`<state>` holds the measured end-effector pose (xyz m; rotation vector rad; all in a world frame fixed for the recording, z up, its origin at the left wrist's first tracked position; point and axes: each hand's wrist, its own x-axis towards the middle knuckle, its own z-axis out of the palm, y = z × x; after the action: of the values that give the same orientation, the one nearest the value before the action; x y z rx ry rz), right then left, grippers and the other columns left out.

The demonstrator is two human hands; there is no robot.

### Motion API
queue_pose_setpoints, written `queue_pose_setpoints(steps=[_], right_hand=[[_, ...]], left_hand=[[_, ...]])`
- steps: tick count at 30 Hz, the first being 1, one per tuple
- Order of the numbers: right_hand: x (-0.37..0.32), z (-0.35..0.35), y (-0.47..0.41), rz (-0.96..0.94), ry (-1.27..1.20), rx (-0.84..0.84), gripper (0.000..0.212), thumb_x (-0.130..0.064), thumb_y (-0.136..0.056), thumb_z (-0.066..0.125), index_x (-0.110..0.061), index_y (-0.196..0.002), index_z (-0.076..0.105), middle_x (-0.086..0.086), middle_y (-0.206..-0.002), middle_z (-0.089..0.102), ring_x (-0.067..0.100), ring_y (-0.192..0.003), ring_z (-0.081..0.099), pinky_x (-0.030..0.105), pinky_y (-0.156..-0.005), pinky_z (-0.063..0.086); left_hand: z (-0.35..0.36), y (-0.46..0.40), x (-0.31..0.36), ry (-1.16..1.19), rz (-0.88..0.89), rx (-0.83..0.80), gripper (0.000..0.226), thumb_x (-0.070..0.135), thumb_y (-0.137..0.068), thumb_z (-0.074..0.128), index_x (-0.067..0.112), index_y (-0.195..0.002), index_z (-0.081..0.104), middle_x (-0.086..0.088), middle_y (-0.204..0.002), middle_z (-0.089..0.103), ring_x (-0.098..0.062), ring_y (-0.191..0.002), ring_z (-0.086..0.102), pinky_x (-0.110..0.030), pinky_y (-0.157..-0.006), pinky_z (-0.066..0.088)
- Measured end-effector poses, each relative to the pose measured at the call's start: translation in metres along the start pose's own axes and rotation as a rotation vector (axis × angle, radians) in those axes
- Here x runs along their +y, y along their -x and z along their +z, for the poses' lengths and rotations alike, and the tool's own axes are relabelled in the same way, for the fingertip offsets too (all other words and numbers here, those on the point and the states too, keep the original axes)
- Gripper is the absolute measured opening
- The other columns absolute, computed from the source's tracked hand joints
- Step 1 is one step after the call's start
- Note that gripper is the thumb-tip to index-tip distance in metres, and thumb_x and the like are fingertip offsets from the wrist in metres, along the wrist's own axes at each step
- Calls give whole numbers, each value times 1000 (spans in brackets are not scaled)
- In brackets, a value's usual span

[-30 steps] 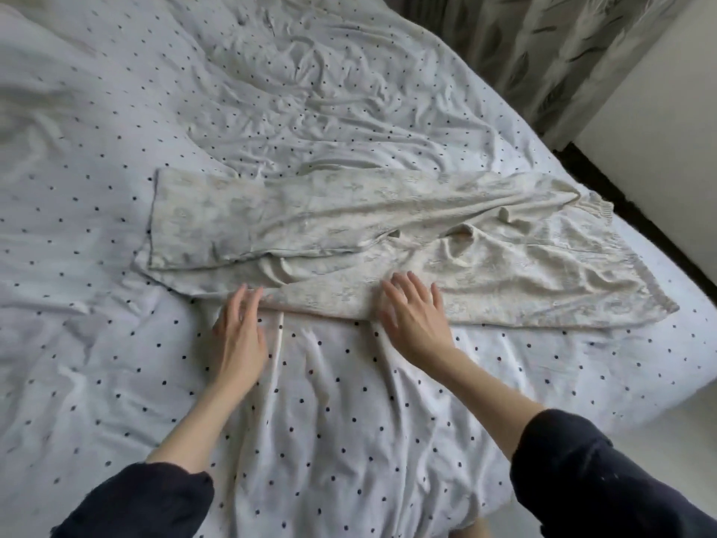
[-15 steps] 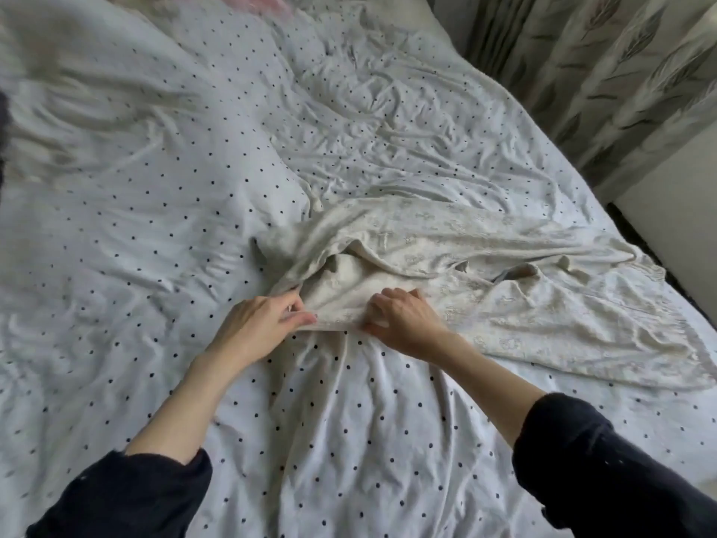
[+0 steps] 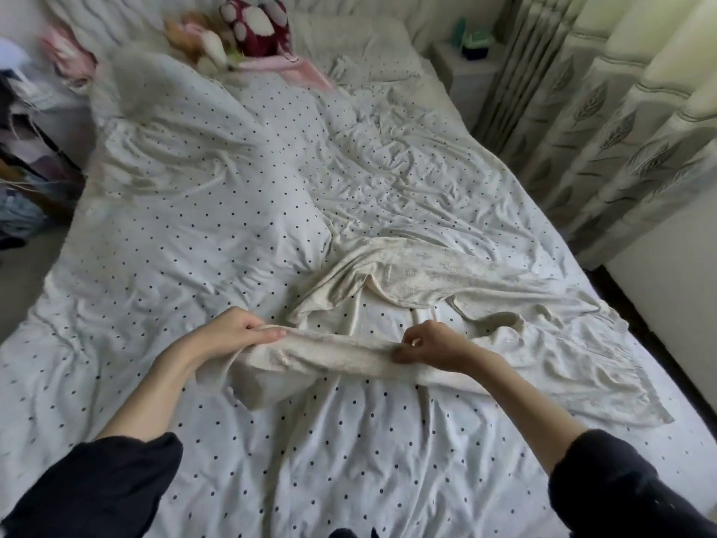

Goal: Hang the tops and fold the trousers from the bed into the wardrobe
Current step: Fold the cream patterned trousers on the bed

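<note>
Now both hands are gripping one leg of the cream trousers (image 3: 426, 277), the left hand (image 3: 236, 332) curling round its end and the right hand (image 3: 430, 345) pinching it further along, stretching the cloth between them. Beyond the right hand, the remaining cloth is lying crumpled on the dotted bed (image 3: 194, 227).

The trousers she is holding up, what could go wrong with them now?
1. Both hands, left and right, pinch only one leg of the cream trousers. The other leg lies twisted on the spotted bedcover, so the fold may come out crooked.
2. The loose end beside the left grip sags and could slip free.
3. The wrinkled cover underneath might press creases into the fold.
</note>
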<state>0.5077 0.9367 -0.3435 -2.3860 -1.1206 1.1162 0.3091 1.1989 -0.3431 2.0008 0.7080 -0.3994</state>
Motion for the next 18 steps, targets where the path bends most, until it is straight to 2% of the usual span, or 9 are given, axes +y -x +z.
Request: queue_pose_setpoints(steps=[2, 4, 6, 8, 11, 13, 14, 16, 18], right_hand=[[-2, -8, 1, 7, 13, -95, 23, -41, -84, 67, -22, -73, 59, -2, -77, 55, 12, -77, 49, 24, -63, 36], [-5, -13, 1, 11, -5, -152, 27, -43, -83, 67, -26, -65, 57, -6, -71, 50, 7, -68, 45, 20, -59, 33], [-8, -14, -4, 32, -2, -175, 30, -47, -83, 66, -27, -62, 55, -7, -67, 48, 6, -64, 42, 20, -57, 32], [-8, -8, -14, 35, 76, -129, 30, -46, -85, 63, -26, -65, 54, -9, -66, 47, 8, -65, 43, 19, -54, 32], [-8, 7, -40, 13, 186, 37, 21, -33, -92, 57, -14, -92, 65, -1, -80, 60, 17, -79, 55, 24, -63, 38], [-6, 17, -61, 33, 213, 145, 21, -26, -95, 52, -13, -106, 64, 7, -100, 66, 25, -95, 60, 29, -77, 42], [-5, 22, -72, 35, 234, 179, 22, -24, -95, 50, -14, -109, 63, 8, -107, 66, 26, -101, 59, 31, -83, 42], [-2, 33, -90, 22, 275, 192, 26, -26, -96, 48, -16, -117, 59, 6, -120, 60, 26, -115, 51, 37, -97, 39], [2, 43, -104, 21, 274, 179, 35, -34, -97, 44, -18, -126, 54, 4, -133, 51, 24, -126, 41, 42, -105, 32]], left_hand=[[-6, 6, 2, 53, -24, -28, 64, 74, -53, 67, 24, -47, 27, 8, -52, 21, -10, -49, 21, -28, -55, 17], [-11, 10, 2, 77, -59, -116, 62, 68, -60, 70, 23, -52, 28, 6, -56, 23, -10, -51, 23, -28, -59, 20], [-16, 6, -6, 2, -91, -183, 55, 54, -72, 72, 21, -57, 31, 6, -59, 25, -9, -52, 24, -28, -59, 20], [-17, -5, -24, -118, -159, -175, 47, 37, -78, 74, 17, -61, 35, 5, -61, 30, -11, -53, 27, -27, -56, 20], [-11, -26, -49, -222, -248, 86, 19, 30, -78, 74, 18, -80, 60, 2, -84, 55, -15, -72, 51, -28, -64, 36], [-4, -37, -57, -298, -322, 282, 17, 34, -83, 67, 24, -95, 62, 1, -101, 59, -20, -91, 57, -29, -73, 42], [0, -44, -60, -344, -348, 330, 19, 35, -86, 62, 24, -101, 61, 0, -109, 58, -22, -99, 56, -30, -77, 43], [9, -60, -70, -423, -372, 325, 26, 31, -92, 53, 24, -117, 56, -4, -126, 49, -26, -116, 47, -35, -89, 43], [21, -79, -78, -416, -333, 324, 28, 27, -94, 48, 21, -120, 55, -8, -129, 45, -28, -121, 42, -38, -96, 41]])
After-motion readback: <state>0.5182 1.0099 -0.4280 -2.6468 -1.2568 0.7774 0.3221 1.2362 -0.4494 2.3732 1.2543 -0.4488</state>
